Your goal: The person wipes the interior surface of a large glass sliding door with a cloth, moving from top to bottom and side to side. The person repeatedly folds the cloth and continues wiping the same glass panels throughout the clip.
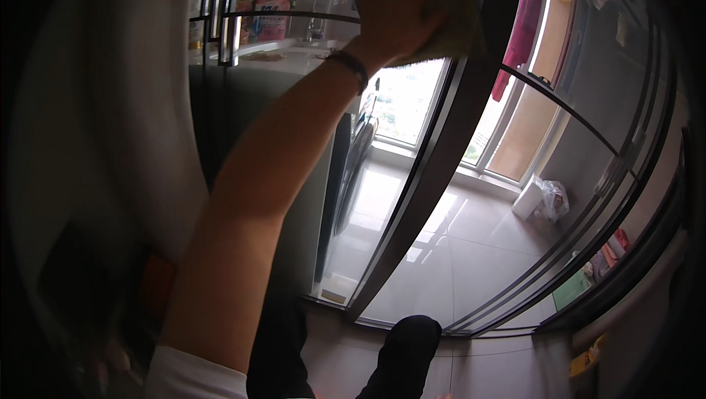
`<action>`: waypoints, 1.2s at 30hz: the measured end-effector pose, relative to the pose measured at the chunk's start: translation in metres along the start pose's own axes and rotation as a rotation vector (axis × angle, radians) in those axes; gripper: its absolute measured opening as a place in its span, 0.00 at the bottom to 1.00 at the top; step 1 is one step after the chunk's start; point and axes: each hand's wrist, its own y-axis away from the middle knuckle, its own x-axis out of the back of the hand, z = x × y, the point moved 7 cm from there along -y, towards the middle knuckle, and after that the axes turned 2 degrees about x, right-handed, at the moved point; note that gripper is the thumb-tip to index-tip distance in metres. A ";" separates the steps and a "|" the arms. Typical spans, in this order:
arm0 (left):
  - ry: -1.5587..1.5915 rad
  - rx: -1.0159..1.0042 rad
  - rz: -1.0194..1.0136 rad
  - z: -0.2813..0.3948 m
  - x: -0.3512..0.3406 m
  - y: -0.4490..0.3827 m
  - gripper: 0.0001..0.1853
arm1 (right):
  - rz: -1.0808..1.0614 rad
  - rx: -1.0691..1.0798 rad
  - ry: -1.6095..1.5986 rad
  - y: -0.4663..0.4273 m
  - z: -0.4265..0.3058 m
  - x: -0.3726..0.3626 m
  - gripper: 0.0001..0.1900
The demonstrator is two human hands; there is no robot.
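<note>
My left hand (400,13), with a dark band on its wrist, is raised at the top of the head view. Its palm and spread fingers lie on a greenish-brown cloth (452,24), holding it against a dark-framed glass sliding door (380,189). The cloth's upper part is dim, and the face under my palm is hidden. My right hand is out of view. Left of the cloth, dark metal door handles (223,26) stand on the glass.
Behind the glass are a sink counter (292,62) with a faucet (317,15) and pink packages (271,13), and a front-loading washing machine (353,167). Plastic-bagged items (553,200) rest on the tiled floor. Right of the door's frame post (436,178), door tracks cross the floor.
</note>
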 end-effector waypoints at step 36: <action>0.057 -0.262 -0.512 0.014 -0.039 0.092 0.27 | -0.302 -0.604 -0.836 -0.079 0.058 -0.099 0.09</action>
